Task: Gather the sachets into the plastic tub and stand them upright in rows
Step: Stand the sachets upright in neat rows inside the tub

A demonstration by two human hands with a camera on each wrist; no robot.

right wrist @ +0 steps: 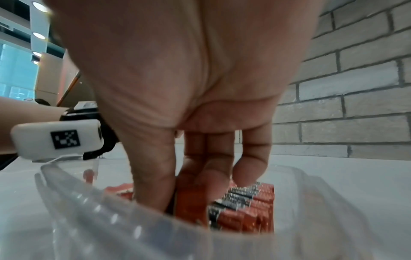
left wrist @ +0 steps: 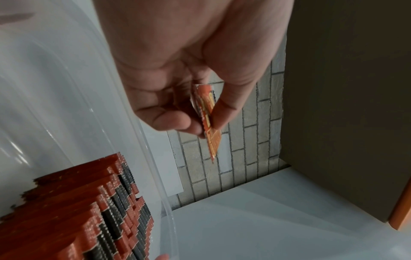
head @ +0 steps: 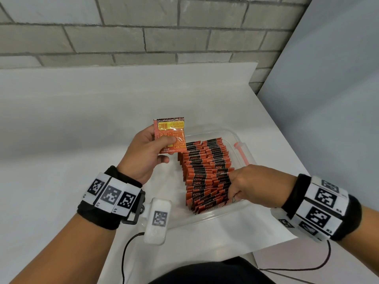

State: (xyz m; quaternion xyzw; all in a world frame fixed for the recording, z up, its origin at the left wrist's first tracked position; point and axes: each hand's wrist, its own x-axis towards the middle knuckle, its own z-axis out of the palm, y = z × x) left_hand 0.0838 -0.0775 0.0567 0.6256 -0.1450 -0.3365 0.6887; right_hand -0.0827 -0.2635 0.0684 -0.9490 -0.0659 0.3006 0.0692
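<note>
A clear plastic tub (head: 215, 218) stands on the white table with rows of orange-and-black sachets (head: 205, 167) upright inside it. My left hand (head: 158, 148) hovers over the tub's far left corner and pinches a single orange sachet (head: 170, 138) between thumb and fingers, its printed back facing me. The left wrist view shows that sachet (left wrist: 210, 123) edge-on above the tub rim (left wrist: 155, 176). My right hand (head: 235, 187) reaches into the tub's near right part. There, thumb and fingers (right wrist: 209, 176) clasp a bunch of standing sachets (right wrist: 189, 202).
An orange latch (head: 243, 152) sits on the tub's right rim. A brick wall (head: 164, 37) runs behind the table and a grey panel (head: 328, 99) stands at the right. The table's right edge (head: 287, 144) lies close to the tub. Cables hang from both wrists.
</note>
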